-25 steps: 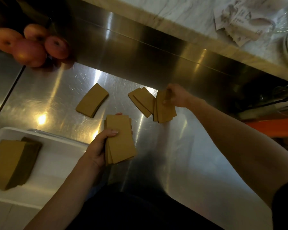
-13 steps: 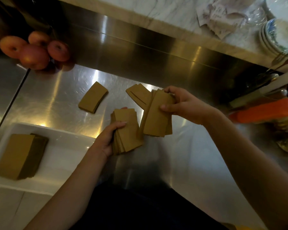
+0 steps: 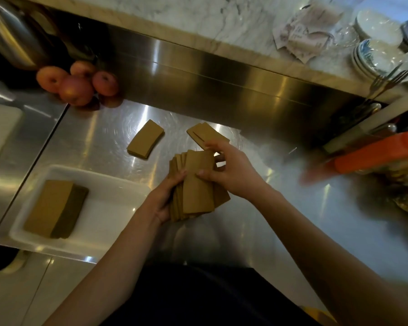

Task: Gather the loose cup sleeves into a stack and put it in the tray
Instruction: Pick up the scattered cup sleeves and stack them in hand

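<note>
While we are squaring up the bundle (image 3: pixel 198 194) of cup sleeves in mid-frame, both hands are closing on it: our left hand (image 3: pixel 165 201) is cradling it from the left edge with the thumb across its face, and our right hand (image 3: pixel 231 172) is pinching the uppermost sleeves from the right, thumb on top and fingers (image 3: pixel 216 147) curled over the far edge. The bundle is fanning out rather than sitting flush, and its long axis is running roughly up and down the frame, tilted a little to the left at the top. We are judging the gathering as partly done, since loose sleeves are lying on the worktop (image 3: pixel 257 231) beyond our hands. The loose pair (image 3: pixel 203 135) is sitting just past the right hand's fingertips, towards the upper middle of the frame, with its long axis slanting from upper left to lower right, so the right hand is the nearer one for it. The other loose sleeve (image 3: pixel 145 142), possibly a thin pile, is lying up and to the left of the left hand, slanting the opposite way. The tray (image 3: pixel 118 222) is waiting at the lower left, just beside the left forearm, and is holding a neat tray stack (image 3: pixel 50 208) at its left end. Both forearms are reaching in from the bottom of the frame and converging on the bundle.
</note>
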A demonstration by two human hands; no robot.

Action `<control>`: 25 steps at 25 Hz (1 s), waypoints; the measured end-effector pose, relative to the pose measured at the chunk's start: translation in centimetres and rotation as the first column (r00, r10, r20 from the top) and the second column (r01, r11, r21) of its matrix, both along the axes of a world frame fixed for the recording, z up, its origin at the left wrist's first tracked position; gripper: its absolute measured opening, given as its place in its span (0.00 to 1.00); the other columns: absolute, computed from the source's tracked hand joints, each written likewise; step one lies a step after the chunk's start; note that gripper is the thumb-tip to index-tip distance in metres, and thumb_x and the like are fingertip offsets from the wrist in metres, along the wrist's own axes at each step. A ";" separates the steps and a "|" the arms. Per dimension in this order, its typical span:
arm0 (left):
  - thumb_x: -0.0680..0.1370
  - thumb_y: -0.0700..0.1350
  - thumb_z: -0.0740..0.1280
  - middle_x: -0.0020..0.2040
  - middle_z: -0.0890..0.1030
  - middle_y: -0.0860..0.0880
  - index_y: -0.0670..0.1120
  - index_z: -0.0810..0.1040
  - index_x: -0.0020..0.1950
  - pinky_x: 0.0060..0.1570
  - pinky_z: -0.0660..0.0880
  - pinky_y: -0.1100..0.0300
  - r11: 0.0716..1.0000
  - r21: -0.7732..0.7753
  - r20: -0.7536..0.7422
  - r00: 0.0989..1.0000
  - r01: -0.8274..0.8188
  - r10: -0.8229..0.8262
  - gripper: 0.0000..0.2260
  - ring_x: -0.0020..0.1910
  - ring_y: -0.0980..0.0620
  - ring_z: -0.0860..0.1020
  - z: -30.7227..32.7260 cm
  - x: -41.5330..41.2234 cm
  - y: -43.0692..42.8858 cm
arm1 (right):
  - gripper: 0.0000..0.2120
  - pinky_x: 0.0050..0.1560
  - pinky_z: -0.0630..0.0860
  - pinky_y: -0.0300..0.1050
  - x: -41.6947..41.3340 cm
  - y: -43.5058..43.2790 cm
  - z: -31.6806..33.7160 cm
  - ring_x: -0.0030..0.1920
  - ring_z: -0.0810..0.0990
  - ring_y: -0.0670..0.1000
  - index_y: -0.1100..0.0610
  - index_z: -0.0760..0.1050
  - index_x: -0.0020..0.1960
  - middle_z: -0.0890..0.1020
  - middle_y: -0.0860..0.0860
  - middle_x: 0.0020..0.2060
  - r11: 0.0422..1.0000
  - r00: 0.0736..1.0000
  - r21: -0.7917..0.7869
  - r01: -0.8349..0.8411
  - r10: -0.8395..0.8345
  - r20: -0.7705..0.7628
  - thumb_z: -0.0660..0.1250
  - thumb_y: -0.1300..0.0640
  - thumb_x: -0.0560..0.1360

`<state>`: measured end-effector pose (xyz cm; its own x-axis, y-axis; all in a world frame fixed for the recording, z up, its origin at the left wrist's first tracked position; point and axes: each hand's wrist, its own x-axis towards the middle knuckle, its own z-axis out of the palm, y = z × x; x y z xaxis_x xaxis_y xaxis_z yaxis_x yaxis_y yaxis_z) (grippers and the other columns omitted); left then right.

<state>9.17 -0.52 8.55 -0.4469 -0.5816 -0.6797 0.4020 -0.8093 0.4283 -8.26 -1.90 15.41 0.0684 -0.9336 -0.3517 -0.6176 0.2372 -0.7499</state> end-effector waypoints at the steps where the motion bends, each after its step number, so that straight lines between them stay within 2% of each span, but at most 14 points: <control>1: 0.40 0.55 0.86 0.48 0.86 0.40 0.48 0.73 0.66 0.35 0.82 0.46 1.000 -0.001 0.017 1.000 -0.007 0.007 0.56 0.43 0.41 0.86 0.0 0.1 0.2 | 0.34 0.55 0.77 0.42 0.5 0.5 -0.2 0.56 0.74 0.45 0.50 0.66 0.69 0.73 0.48 0.64 0.998 0.998 -0.030 0.062 -0.062 0.012 0.77 0.49 0.67; 3: 0.41 0.56 0.86 0.56 0.82 0.40 0.49 0.70 0.70 0.39 0.82 0.44 1.000 -0.009 0.045 0.999 -0.011 0.011 0.59 0.49 0.39 0.84 0.1 0.3 0.5 | 0.35 0.50 0.77 0.36 1.2 1.5 -0.7 0.52 0.76 0.43 0.50 0.66 0.66 0.74 0.47 0.60 0.979 0.981 -0.074 0.193 -0.190 0.043 0.78 0.48 0.65; 5: 0.44 0.55 0.86 0.59 0.80 0.39 0.49 0.69 0.72 0.42 0.82 0.43 0.999 -0.018 0.059 0.998 -0.027 0.028 0.57 0.53 0.38 0.82 0.0 0.4 0.6 | 0.27 0.41 0.73 0.28 1.6 2.6 -1.1 0.47 0.77 0.39 0.50 0.71 0.61 0.76 0.43 0.52 0.957 0.960 -0.082 0.278 -0.273 0.069 0.77 0.46 0.66; 7: 0.51 0.53 0.83 0.62 0.79 0.39 0.50 0.68 0.72 0.45 0.81 0.41 0.999 -0.010 0.071 0.997 -0.039 0.039 0.51 0.57 0.37 0.80 -0.2 0.3 0.8 | 0.17 0.37 0.71 0.25 1.8 3.7 -1.3 0.44 0.77 0.37 0.49 0.75 0.56 0.78 0.41 0.48 0.951 0.954 -0.075 0.300 -0.296 0.054 0.74 0.46 0.70; 9: 0.55 0.53 0.80 0.64 0.77 0.39 0.51 0.67 0.74 0.48 0.80 0.40 0.999 0.002 0.099 0.994 -0.039 0.038 0.48 0.60 0.36 0.78 -0.6 0.3 0.9 | 0.13 0.42 0.75 0.28 1.8 4.4 -1.6 0.44 0.79 0.39 0.50 0.77 0.56 0.81 0.43 0.50 0.942 0.943 -0.060 0.329 -0.325 0.065 0.71 0.49 0.73; 11: 0.57 0.53 0.79 0.64 0.77 0.39 0.50 0.67 0.73 0.48 0.79 0.41 1.000 -0.011 0.131 0.991 -0.008 0.010 0.46 0.60 0.37 0.78 -0.8 0.2 1.1 | 0.12 0.51 0.80 0.38 1.9 5.0 -1.8 0.47 0.80 0.41 0.51 0.78 0.58 0.82 0.45 0.52 0.925 0.921 -0.037 0.379 -0.374 0.106 0.70 0.54 0.75; 13: 0.64 0.52 0.79 0.63 0.78 0.39 0.49 0.68 0.72 0.48 0.79 0.43 0.999 -0.021 0.147 0.989 0.031 -0.028 0.39 0.59 0.38 0.78 -0.8 0.0 1.2 | 0.14 0.56 0.80 0.44 2.0 5.3 -1.8 0.52 0.81 0.44 0.52 0.77 0.60 0.82 0.46 0.54 0.913 0.901 0.003 0.408 -0.403 0.159 0.70 0.57 0.75; 15: 0.67 0.53 0.76 0.63 0.77 0.40 0.50 0.68 0.71 0.51 0.79 0.42 0.999 -0.022 0.149 0.988 0.045 -0.041 0.35 0.60 0.38 0.77 -1.0 -0.2 1.4 | 0.16 0.56 0.79 0.44 2.0 5.6 -1.8 0.53 0.81 0.44 0.52 0.76 0.62 0.81 0.45 0.55 0.906 0.884 0.032 0.422 -0.419 0.208 0.70 0.59 0.75; 17: 0.67 0.53 0.74 0.64 0.78 0.41 0.49 0.68 0.72 0.54 0.78 0.42 0.997 -0.066 0.160 0.986 0.051 -0.040 0.35 0.61 0.39 0.78 -1.3 -0.3 1.4 | 0.17 0.56 0.79 0.43 1.8 5.7 -2.0 0.51 0.80 0.42 0.51 0.76 0.62 0.80 0.43 0.53 0.896 0.868 0.031 0.443 -0.437 0.236 0.70 0.60 0.74; 20: 0.67 0.55 0.75 0.66 0.78 0.42 0.48 0.68 0.73 0.58 0.78 0.41 0.990 -0.139 0.240 0.971 0.036 -0.002 0.37 0.61 0.40 0.79 -1.6 -0.8 1.2 | 0.18 0.56 0.80 0.46 1.4 5.7 -2.3 0.51 0.80 0.44 0.53 0.75 0.64 0.81 0.47 0.54 0.894 0.873 0.009 0.449 -0.440 0.209 0.70 0.59 0.74; 23: 0.68 0.60 0.74 0.66 0.76 0.44 0.52 0.66 0.73 0.56 0.78 0.37 0.987 -0.156 0.343 0.939 0.031 0.025 0.37 0.60 0.39 0.79 -1.4 -1.7 1.1 | 0.19 0.51 0.78 0.40 1.6 5.9 -2.6 0.48 0.79 0.42 0.51 0.74 0.66 0.81 0.46 0.52 0.909 0.902 -0.020 0.415 -0.409 0.143 0.69 0.54 0.75; 25: 0.73 0.60 0.71 0.65 0.75 0.45 0.55 0.63 0.74 0.52 0.80 0.40 0.981 -0.185 0.385 0.923 0.054 0.022 0.32 0.59 0.40 0.78 -1.3 -2.0 1.2 | 0.19 0.51 0.78 0.40 1.8 6.0 -2.8 0.46 0.78 0.41 0.52 0.74 0.66 0.81 0.46 0.50 0.913 0.908 -0.031 0.406 -0.399 0.128 0.69 0.53 0.75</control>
